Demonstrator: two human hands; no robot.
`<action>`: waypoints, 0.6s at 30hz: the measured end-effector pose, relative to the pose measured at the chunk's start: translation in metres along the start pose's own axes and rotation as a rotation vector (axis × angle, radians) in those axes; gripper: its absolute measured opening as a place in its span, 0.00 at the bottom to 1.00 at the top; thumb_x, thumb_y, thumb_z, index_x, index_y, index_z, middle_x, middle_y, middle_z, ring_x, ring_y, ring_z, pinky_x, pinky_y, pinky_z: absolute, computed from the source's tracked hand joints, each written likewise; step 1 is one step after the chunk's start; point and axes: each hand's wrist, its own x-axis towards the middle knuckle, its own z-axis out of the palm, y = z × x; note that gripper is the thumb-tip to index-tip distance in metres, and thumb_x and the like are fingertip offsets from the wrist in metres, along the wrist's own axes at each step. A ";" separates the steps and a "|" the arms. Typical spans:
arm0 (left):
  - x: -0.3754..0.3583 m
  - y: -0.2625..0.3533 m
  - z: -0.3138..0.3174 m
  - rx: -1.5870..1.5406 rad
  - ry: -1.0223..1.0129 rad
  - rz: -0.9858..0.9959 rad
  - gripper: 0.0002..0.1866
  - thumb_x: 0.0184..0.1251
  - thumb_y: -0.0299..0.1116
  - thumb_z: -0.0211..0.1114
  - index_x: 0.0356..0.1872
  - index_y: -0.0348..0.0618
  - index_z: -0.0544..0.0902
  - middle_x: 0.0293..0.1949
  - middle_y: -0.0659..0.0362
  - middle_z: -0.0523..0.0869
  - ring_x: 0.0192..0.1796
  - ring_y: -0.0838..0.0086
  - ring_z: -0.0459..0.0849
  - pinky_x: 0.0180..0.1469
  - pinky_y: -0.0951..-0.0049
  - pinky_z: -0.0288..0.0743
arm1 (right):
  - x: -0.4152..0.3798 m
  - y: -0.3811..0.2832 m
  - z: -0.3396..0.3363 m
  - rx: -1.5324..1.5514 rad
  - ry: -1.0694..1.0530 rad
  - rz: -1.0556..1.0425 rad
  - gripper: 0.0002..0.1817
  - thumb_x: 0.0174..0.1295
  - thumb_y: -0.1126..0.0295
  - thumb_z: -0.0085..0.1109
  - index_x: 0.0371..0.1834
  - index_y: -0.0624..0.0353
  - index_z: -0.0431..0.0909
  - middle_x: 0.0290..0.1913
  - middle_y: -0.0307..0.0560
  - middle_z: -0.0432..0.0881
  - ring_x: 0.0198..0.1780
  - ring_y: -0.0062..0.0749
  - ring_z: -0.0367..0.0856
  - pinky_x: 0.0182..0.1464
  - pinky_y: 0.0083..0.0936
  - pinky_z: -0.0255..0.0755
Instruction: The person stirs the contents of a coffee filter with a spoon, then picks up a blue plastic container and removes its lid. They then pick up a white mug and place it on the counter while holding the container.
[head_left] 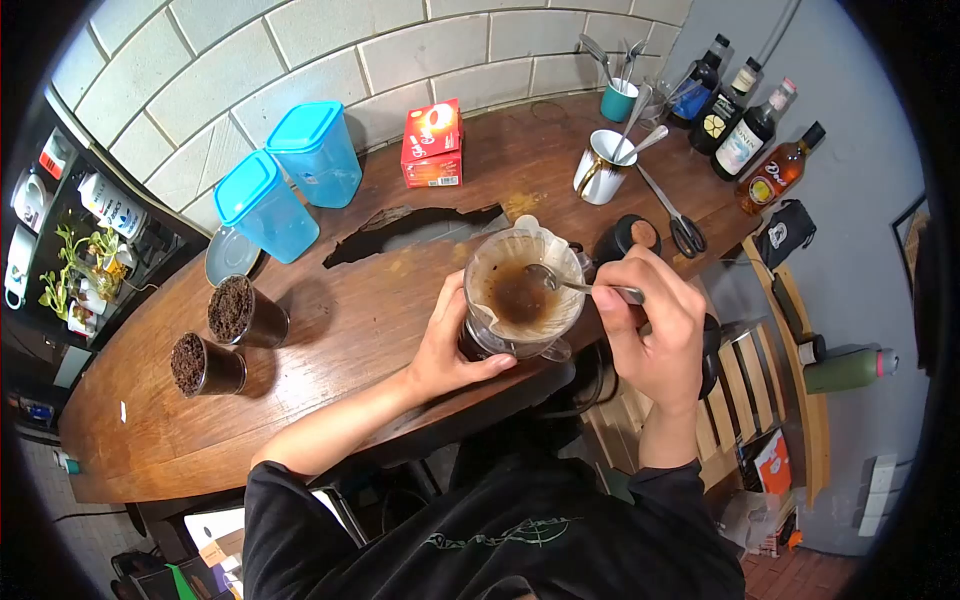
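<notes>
A clear coffee dripper (574, 262) lined with a pale paper filter (538, 238) stands near the table's front edge. Brown liquid coffee (515, 300) with grounds fills part of it. My left hand (447, 345) curves around its lower left side, thumb toward me; whether the fingers grip the dripper or the glass vessel under it is partly hidden. Between the thumb and fingers of my right hand (655, 325) is a metal spoon (575, 286), its bowl down at the coffee's surface inside the filter.
Two glasses of dark grounds (250, 312) stand left. Behind are blue lidded containers (315, 155), a saucer (232, 255), a red box (433, 145) and a ragged hole (415, 235) in the tabletop. Rightward are a mug (600, 175) with spoons, scissors (685, 228) and several bottles (752, 130).
</notes>
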 end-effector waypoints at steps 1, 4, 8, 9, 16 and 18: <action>0.000 0.000 -0.002 0.031 -0.001 0.021 0.47 0.48 0.43 0.81 0.68 0.33 0.66 0.66 0.43 0.66 0.69 0.49 0.66 0.70 0.55 0.60 | 0.001 -0.001 0.002 0.020 -0.029 0.034 0.05 0.65 0.73 0.61 0.33 0.62 0.77 0.27 0.46 0.77 0.22 0.30 0.79 0.25 0.28 0.71; 0.001 -0.001 0.004 0.022 0.018 0.035 0.47 0.48 0.43 0.81 0.67 0.32 0.66 0.66 0.42 0.66 0.68 0.49 0.66 0.69 0.55 0.61 | -0.001 -0.002 0.000 0.068 -0.072 0.104 0.04 0.65 0.76 0.59 0.32 0.64 0.76 0.26 0.45 0.75 0.20 0.27 0.73 0.24 0.25 0.66; 0.002 0.000 0.001 0.009 0.015 0.031 0.46 0.48 0.43 0.81 0.65 0.31 0.68 0.65 0.42 0.66 0.68 0.49 0.67 0.69 0.56 0.61 | -0.005 0.002 0.009 0.185 0.030 0.192 0.05 0.64 0.77 0.59 0.31 0.66 0.75 0.24 0.42 0.72 0.19 0.22 0.64 0.23 0.21 0.58; 0.002 0.000 0.001 0.012 0.014 0.025 0.46 0.48 0.43 0.81 0.65 0.31 0.68 0.65 0.42 0.66 0.68 0.49 0.67 0.69 0.56 0.61 | -0.005 0.002 0.008 0.198 0.047 0.183 0.05 0.65 0.77 0.59 0.31 0.66 0.75 0.24 0.41 0.71 0.20 0.19 0.63 0.23 0.20 0.57; 0.000 -0.001 0.003 -0.007 0.020 0.010 0.46 0.47 0.44 0.81 0.64 0.31 0.68 0.65 0.42 0.67 0.68 0.50 0.67 0.69 0.56 0.61 | -0.004 0.002 -0.001 0.134 0.106 0.001 0.05 0.61 0.77 0.61 0.29 0.65 0.76 0.24 0.43 0.73 0.19 0.25 0.66 0.21 0.21 0.58; 0.000 0.000 0.002 -0.005 0.018 0.007 0.46 0.47 0.44 0.81 0.64 0.31 0.68 0.65 0.42 0.67 0.68 0.50 0.67 0.69 0.55 0.61 | -0.001 0.001 0.000 0.123 0.080 -0.029 0.05 0.61 0.78 0.61 0.29 0.65 0.76 0.24 0.43 0.73 0.19 0.27 0.68 0.22 0.22 0.60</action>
